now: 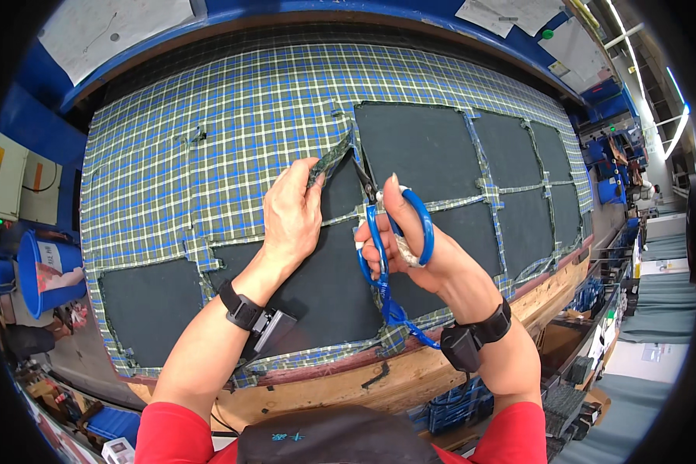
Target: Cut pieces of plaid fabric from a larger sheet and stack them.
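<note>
Plaid fabric (232, 155) in blue, green and white covers the far and left part of a large table, with rectangular pieces cut out of it. Dark surface (417, 151) shows through the openings, framed by narrow plaid strips. My left hand (292, 209) is closed on a loose plaid strip (332, 162), pulling it up at a slant. In my right hand (410, 246) are blue-handled scissors (374, 226), pointing away from me. Their blades meet the strip's edge near its upper end; whether they are parted I cannot tell. A blue cord (394, 312) hangs from the handles.
A pale wooden edge (317, 402) runs along the table's near side. Behind the fabric stands a blue beam (286, 17) with papers on it. A blue bin (50, 271) is on the left. Shelving with dark stacks (572, 410) stands at the right.
</note>
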A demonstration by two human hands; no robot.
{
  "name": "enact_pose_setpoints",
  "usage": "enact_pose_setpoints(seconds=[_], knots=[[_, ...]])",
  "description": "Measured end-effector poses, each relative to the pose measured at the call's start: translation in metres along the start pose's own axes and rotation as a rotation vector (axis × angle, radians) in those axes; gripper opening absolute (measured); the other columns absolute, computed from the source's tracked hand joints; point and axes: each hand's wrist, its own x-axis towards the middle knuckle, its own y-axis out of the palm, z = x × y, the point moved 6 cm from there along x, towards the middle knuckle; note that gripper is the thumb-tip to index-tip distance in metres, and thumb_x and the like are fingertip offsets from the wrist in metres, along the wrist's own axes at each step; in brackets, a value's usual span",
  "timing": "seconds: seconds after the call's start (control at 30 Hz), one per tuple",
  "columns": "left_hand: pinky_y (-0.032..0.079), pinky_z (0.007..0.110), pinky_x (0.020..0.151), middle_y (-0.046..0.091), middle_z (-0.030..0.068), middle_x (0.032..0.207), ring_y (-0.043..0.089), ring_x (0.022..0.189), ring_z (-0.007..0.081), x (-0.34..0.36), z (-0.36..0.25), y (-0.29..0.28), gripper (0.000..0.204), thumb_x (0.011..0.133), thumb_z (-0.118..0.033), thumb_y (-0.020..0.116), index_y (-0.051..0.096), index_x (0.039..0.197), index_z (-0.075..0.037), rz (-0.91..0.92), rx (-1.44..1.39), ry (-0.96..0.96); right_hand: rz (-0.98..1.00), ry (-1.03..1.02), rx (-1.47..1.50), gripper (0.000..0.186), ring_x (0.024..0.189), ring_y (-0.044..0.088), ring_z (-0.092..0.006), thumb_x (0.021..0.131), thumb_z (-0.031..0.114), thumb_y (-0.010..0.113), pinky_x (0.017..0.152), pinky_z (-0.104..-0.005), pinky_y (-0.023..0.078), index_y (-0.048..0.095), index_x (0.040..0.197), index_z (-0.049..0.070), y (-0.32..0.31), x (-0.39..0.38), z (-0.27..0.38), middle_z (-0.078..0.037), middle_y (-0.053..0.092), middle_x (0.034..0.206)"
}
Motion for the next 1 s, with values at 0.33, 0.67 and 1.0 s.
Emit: enact_pose_setpoints(seconds=[0.33,0.67,1.0], knots=[[0.047,0.037,0.062,0.062,0.0144,0.077,0.059,0.065,0.0247,0.001,-0.003,-0.002,0.017,0.098,-0.003,0.063,0.062,0.114,0.001,-0.018,-0.004,0.02,-0.101,-0.042,0.018,0.088,0.061,0.06,-0.0187,0.085,0.09,0.048,0.057,-0.0326,0.048,0.062,0.09,0.003,0.004,0.032,0.024,-0.008,0.06,0.069],[0.048,0.041,0.066,0.063,0.0167,0.083,0.061,0.072,0.031,0.0,-0.003,-0.004,0.018,0.095,0.001,0.063,0.062,0.114,0.001,-0.012,-0.059,0.006,-0.108,-0.072,0.105,0.067,0.061,0.06,-0.0145,0.09,0.079,0.057,0.054,-0.0337,0.048,0.052,0.094,0.012,0.005,0.039,0.024,-0.005,0.059,0.075],[0.047,0.034,0.064,0.064,0.0095,0.079,0.058,0.067,0.0174,-0.002,0.004,-0.004,0.016,0.1,-0.004,0.062,0.063,0.116,0.0,-0.011,-0.063,-0.077,-0.145,-0.136,-0.019,0.082,0.058,0.054,-0.0119,0.085,0.086,0.055,0.059,-0.0284,0.045,0.058,0.093,0.004,-0.001,0.047,0.026,-0.002,0.055,0.066]])
